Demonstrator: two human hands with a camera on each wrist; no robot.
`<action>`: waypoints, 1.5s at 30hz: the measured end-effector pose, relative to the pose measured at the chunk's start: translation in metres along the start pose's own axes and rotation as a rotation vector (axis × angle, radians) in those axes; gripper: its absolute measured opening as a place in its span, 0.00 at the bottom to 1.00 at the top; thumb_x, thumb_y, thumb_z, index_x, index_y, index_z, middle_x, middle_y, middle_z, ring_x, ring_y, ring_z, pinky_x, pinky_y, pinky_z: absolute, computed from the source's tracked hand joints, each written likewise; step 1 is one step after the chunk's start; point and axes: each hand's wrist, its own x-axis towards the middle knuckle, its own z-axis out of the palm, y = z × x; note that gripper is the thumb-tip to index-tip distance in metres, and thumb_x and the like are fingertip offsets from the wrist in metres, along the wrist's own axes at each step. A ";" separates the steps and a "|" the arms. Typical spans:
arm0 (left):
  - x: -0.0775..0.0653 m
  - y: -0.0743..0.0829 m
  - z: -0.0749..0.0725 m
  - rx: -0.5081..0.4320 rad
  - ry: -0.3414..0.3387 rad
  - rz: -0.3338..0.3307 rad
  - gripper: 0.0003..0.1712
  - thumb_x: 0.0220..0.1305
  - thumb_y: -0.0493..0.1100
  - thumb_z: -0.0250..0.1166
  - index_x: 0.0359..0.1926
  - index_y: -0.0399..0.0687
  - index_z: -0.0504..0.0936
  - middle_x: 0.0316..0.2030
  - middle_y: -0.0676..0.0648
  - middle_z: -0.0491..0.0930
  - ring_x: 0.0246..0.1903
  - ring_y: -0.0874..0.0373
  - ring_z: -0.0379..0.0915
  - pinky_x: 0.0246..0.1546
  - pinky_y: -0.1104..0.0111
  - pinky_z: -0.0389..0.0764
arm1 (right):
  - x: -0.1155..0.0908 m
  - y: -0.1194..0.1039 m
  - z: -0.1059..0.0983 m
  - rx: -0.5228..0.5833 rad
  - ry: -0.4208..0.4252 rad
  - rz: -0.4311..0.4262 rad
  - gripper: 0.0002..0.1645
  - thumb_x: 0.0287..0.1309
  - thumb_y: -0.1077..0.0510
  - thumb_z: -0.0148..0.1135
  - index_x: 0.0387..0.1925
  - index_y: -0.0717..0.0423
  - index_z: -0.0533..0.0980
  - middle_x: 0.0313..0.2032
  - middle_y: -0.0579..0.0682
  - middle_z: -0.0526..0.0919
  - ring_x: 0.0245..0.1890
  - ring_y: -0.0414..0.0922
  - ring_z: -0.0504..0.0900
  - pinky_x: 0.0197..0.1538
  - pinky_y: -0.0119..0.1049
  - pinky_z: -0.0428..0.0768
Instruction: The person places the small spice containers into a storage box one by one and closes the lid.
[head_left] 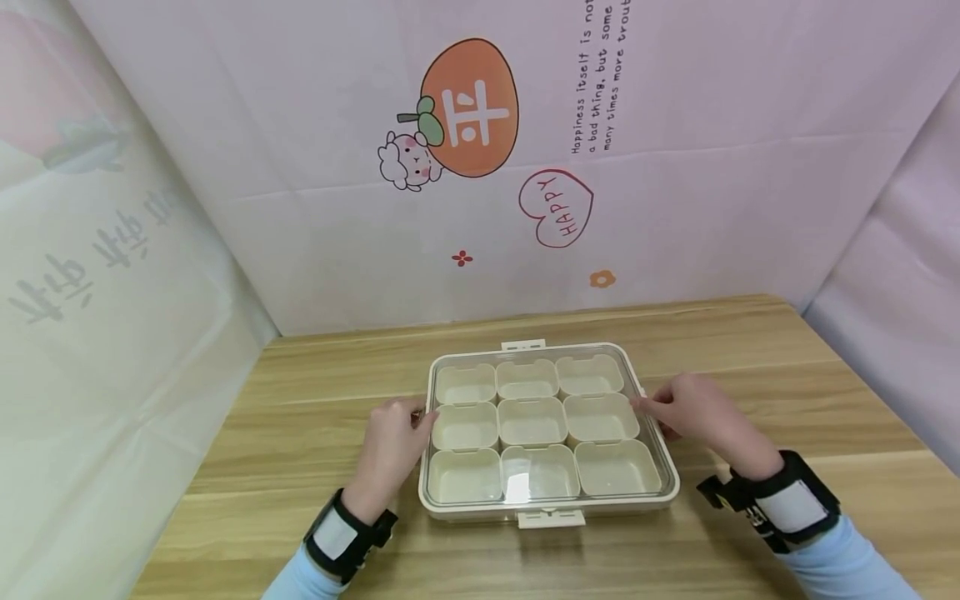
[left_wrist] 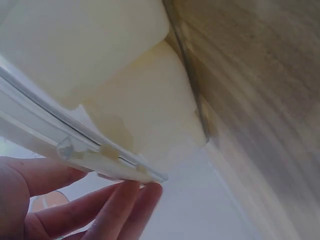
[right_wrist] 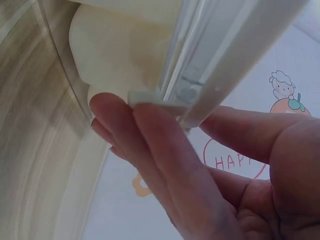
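A storage box with a clear lid sits on the wooden table, holding rows of cream compartment cups. My left hand is at the box's left side. In the left wrist view its thumb lies on the pale lid rim, with the fingertips curled under that edge. On the right side my right hand pinches the lid's rim. Its thumb is against the rim in the right wrist view, and its fingers touch a small side latch.
A front latch and a back latch stick outward from the box. Wood-grain table surrounds it. A printed cloth hangs behind, and another pale cloth stands along the left.
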 end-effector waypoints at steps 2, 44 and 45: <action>0.001 -0.001 0.000 -0.036 -0.004 -0.035 0.07 0.56 0.41 0.68 0.28 0.40 0.86 0.19 0.49 0.80 0.19 0.64 0.71 0.18 0.75 0.72 | 0.001 0.001 0.000 0.011 -0.005 0.002 0.21 0.61 0.44 0.58 0.23 0.54 0.84 0.16 0.46 0.82 0.18 0.42 0.81 0.26 0.35 0.73; 0.011 -0.013 0.002 -0.184 -0.105 -0.231 0.11 0.55 0.46 0.68 0.31 0.41 0.87 0.24 0.48 0.84 0.23 0.63 0.76 0.24 0.71 0.75 | -0.002 0.001 0.006 0.063 0.012 -0.010 0.21 0.64 0.48 0.55 0.23 0.56 0.83 0.17 0.48 0.82 0.17 0.43 0.82 0.25 0.35 0.76; 0.011 -0.013 0.002 -0.191 -0.101 -0.235 0.11 0.54 0.46 0.68 0.31 0.41 0.87 0.24 0.48 0.84 0.22 0.63 0.76 0.23 0.71 0.75 | -0.002 0.000 0.007 0.061 0.023 -0.015 0.22 0.64 0.48 0.55 0.21 0.56 0.82 0.16 0.48 0.81 0.17 0.43 0.81 0.25 0.35 0.75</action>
